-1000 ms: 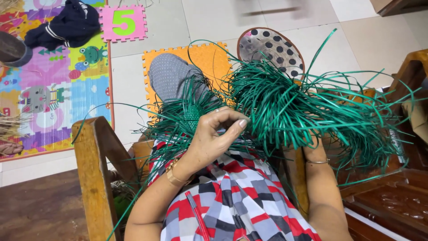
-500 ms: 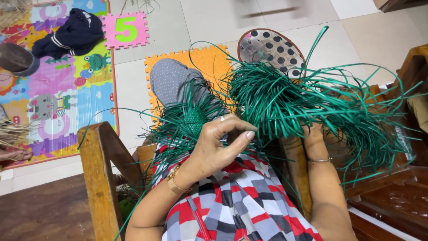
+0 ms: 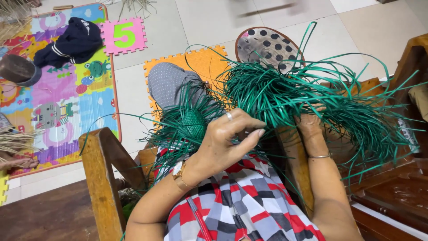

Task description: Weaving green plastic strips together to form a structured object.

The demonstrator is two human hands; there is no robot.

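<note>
Green strips point(image 3: 307, 96) lay bunched over the lap, light, thin and bendy. The left hand point(image 3: 232, 138) pinched some near the woven bit point(image 3: 194, 125). The right hand point(image 3: 312, 127) gripped the bunch underneath.

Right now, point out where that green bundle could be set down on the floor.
Bare tile lies between the pink number mat and the dotted round mat. Crowded: the play mat holds dark clothing; the green strips and both hands fill the lap.
</note>
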